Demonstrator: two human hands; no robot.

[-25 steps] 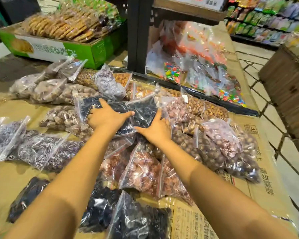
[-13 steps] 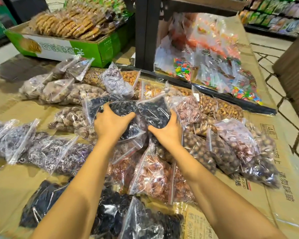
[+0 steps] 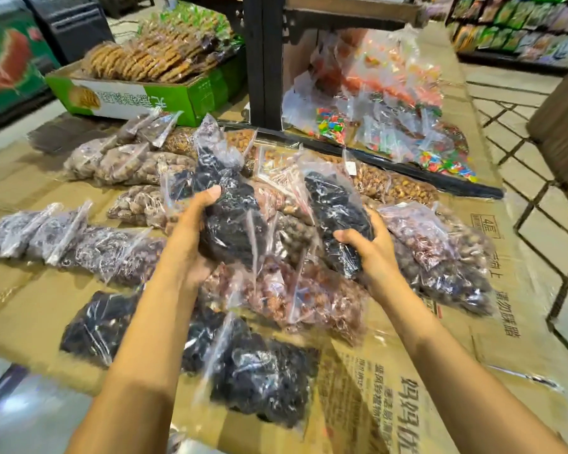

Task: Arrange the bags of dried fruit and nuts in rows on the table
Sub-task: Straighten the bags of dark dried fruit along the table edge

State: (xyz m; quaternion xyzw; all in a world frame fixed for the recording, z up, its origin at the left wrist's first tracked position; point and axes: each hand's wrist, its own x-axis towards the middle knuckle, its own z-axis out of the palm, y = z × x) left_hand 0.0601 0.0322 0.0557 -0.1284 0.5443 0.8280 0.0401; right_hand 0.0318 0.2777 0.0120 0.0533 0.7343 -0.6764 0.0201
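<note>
Closest to us, a row of dark fruit bags (image 3: 259, 371) lies on the cardboard-covered worktop (image 3: 473, 371). Just past it sit reddish nut bags (image 3: 309, 299), and a purple row (image 3: 73, 240) runs off to the left. Above these, our left hand (image 3: 191, 244) is wrapped around one dark bag (image 3: 227, 217), lifted up off the pile. This bag stands nearly upright, its long side pointing away from us. Our right hand (image 3: 371, 247) is closed around a second dark bag (image 3: 335, 217), which leans up and to the left. Brown nut bags (image 3: 125, 162) crowd behind them. Farther back are a green cookie box (image 3: 138, 96), a black post (image 3: 264, 60) and candy bags (image 3: 391, 126).
</note>
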